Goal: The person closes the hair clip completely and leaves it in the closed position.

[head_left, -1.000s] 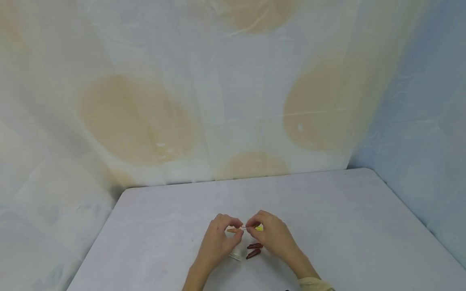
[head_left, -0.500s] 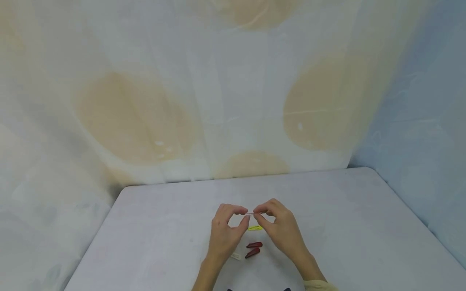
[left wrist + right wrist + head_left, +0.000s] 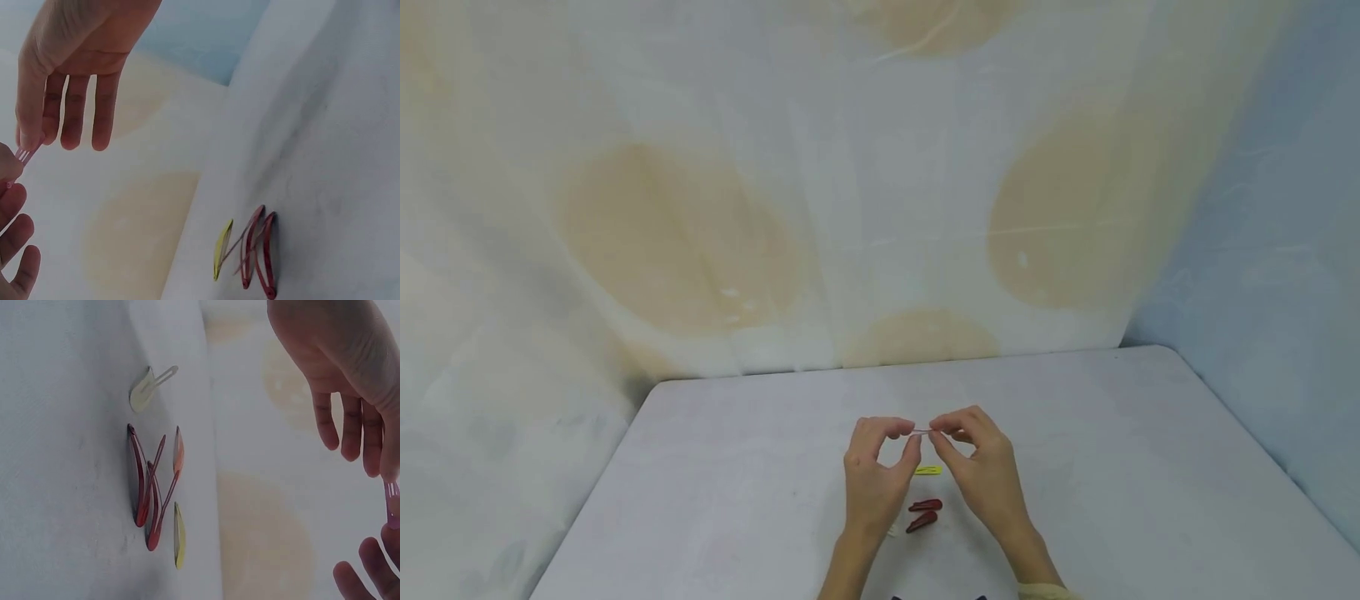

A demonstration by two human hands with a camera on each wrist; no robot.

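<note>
Left hand and right hand, raised above the table, pinch what seems a pink hair clip; red clips lie below.

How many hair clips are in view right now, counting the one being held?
6. One pink clip pinched between both hands; on the table: yellow clip, two dark red clips, an orange clip, a cream clip. More may be hidden.

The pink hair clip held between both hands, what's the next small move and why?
Probably lower the pink hair clip beside the yellow clip and red clips: left hand and right hand pinch its ends above the table, where the others lie.
</note>
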